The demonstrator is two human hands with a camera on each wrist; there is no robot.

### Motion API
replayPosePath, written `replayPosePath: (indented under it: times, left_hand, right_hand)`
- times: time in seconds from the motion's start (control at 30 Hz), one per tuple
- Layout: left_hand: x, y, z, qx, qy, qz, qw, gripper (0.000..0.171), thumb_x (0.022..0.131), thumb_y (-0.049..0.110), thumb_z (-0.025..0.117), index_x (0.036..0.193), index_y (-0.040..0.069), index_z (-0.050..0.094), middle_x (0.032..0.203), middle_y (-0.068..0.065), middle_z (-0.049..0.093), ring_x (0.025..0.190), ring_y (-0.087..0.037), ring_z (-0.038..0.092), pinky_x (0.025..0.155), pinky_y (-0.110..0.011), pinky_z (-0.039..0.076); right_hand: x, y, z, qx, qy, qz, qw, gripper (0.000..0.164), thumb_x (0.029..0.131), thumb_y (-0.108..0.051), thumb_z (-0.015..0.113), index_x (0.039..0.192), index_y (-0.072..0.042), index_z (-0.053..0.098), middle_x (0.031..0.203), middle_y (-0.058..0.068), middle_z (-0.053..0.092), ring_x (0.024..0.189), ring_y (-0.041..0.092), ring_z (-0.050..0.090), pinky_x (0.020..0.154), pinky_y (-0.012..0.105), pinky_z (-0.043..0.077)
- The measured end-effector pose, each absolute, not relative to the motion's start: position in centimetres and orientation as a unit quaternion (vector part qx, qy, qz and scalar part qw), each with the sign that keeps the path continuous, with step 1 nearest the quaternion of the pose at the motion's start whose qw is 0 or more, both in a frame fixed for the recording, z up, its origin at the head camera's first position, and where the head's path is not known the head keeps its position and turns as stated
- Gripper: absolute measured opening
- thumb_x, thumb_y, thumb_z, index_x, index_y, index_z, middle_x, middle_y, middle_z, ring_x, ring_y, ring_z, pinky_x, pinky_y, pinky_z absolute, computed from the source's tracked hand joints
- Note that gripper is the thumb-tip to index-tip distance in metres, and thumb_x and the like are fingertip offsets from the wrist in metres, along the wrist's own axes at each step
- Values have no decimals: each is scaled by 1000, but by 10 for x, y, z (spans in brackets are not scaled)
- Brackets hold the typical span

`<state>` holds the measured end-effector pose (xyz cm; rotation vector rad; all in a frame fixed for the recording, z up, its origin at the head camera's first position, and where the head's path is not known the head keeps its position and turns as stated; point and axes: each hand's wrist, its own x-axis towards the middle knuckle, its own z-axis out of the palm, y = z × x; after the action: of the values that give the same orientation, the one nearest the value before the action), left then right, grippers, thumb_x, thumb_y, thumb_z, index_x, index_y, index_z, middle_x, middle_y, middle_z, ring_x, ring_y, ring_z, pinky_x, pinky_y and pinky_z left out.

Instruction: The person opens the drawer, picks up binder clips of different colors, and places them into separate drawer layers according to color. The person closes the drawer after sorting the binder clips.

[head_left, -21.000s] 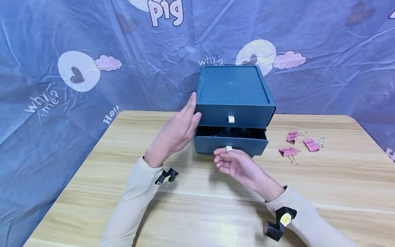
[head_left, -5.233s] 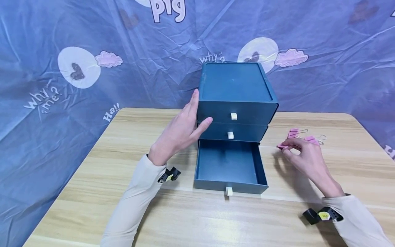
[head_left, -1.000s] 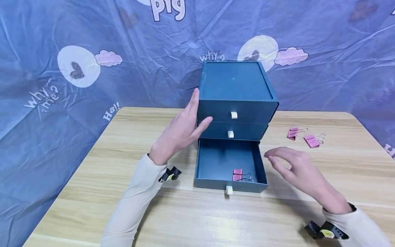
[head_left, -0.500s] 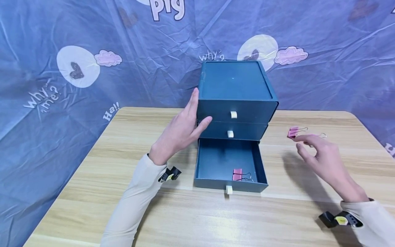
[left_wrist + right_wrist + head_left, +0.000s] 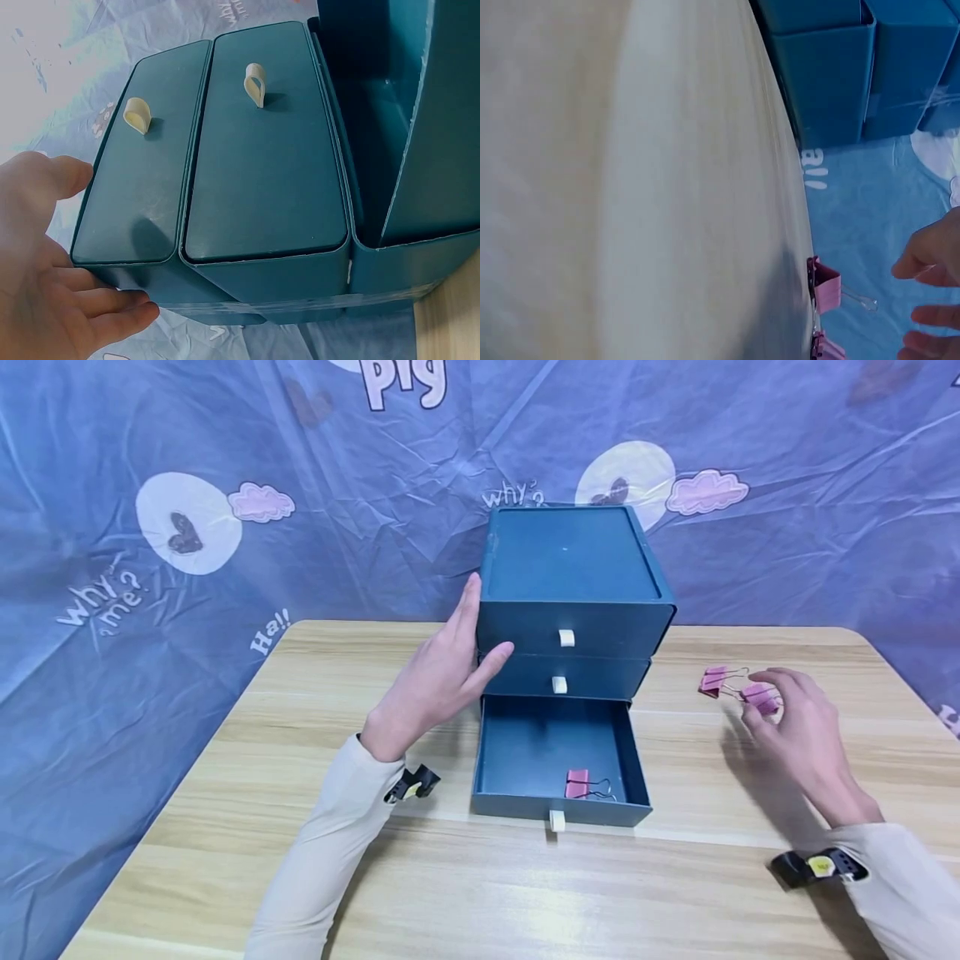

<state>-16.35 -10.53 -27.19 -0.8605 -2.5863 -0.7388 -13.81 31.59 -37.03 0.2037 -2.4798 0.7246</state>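
Note:
My left hand (image 5: 435, 687) lies with straight fingers against the left side of the dark blue drawer unit (image 5: 573, 560); its thumb reaches over the front. In the left wrist view the same hand (image 5: 71, 262) touches the unit's side. The bottom drawer (image 5: 517, 808) is pulled out, and a pink binder clip (image 5: 577, 784) lies inside it. Over at the right, my right hand (image 5: 806, 739) hovers with thumb and fingers parted around a second pink binder clip (image 5: 759, 698). A third pink binder clip (image 5: 712, 682) lies just left of it. In the right wrist view the fingers (image 5: 926, 251) are apart from the clips.
The upper two drawers are closed, each with a cream pull tab (image 5: 567, 637) on its front. All stands on a light wooden table (image 5: 337, 693). A blue printed cloth (image 5: 360, 527) hangs behind the table.
Earlier the middle drawer was pushed in and the bottom one pulled out. My right hand put one binder clip in the bottom drawer, then moved right to the remaining clips. The left hand stays.

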Motion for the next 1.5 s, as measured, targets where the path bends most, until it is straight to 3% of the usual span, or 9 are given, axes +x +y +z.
replayPosePath:
  times: [0.07,0.13,0.3,0.47,0.63,0.93,1.2,1.37,1.5]
  left_hand:
    - [-163,-106,-272,-300,-905,-259,158,80,102,43,42,153,-2,0,160,-18,8,145,-22,18,116,-31,19]
    - [-164,-106,-272,-301,-904,-257,160,80,102,43,42,153,-3,1,160,-17,9,145,-22,18,116,-31,20]
    - [-164,-105,-273,-302,-904,-255,163,80,102,43,42,153,-2,1,160,-17,9,144,-21,20,115,-31,22]
    - [-164,-105,-273,-301,-904,-256,165,79,102,42,42,153,-3,1,160,-18,10,144,-21,19,115,-30,21]
    - [-165,-105,-273,-300,-902,-261,170,79,102,41,42,153,-3,2,160,-18,10,144,-22,20,115,-31,21]
    - [-164,-105,-273,-298,-903,-261,164,80,102,42,42,153,-1,0,161,-15,7,145,-20,18,116,-31,21]
    - [-163,-106,-273,-298,-907,-252,156,80,102,45,40,153,-2,0,161,-14,6,145,-19,17,115,-29,21]
    - [-162,-106,-272,-296,-909,-253,149,80,102,46,39,153,-1,-1,161,-12,3,145,-17,13,116,-29,18]
    - [-163,-107,-271,-297,-908,-255,149,80,102,47,38,153,0,-2,161,-12,2,145,-16,12,116,-28,16]
  right_hand:
    - [-142,319,-371,67,-930,269,240,49,79,4,61,125,14,51,131,40,42,122,57,37,105,65,24]
    - [-144,323,-372,69,-936,269,214,57,80,3,63,132,15,44,136,43,35,126,60,30,107,67,18]
    - [-150,328,-378,67,-947,271,160,66,84,-1,63,142,10,35,132,45,37,116,65,35,97,73,25]
    - [-156,324,-383,42,-952,274,130,64,86,-7,64,143,5,38,122,44,47,108,63,42,90,72,32]
    - [-158,321,-383,48,-948,273,159,51,84,-4,64,132,7,50,118,41,52,105,58,47,87,67,35]
    - [-156,313,-391,93,-957,250,112,51,83,-5,68,129,10,50,112,38,55,101,55,50,83,65,37]
    - [-151,305,-387,125,-939,239,215,32,78,1,68,109,7,64,91,31,65,78,43,59,70,54,41]
    - [-152,311,-384,110,-921,243,284,32,73,7,65,104,9,65,98,35,62,91,50,53,85,59,36]
    - [-152,321,-382,69,-935,242,250,47,73,3,66,118,12,56,119,41,50,110,58,42,100,65,25]
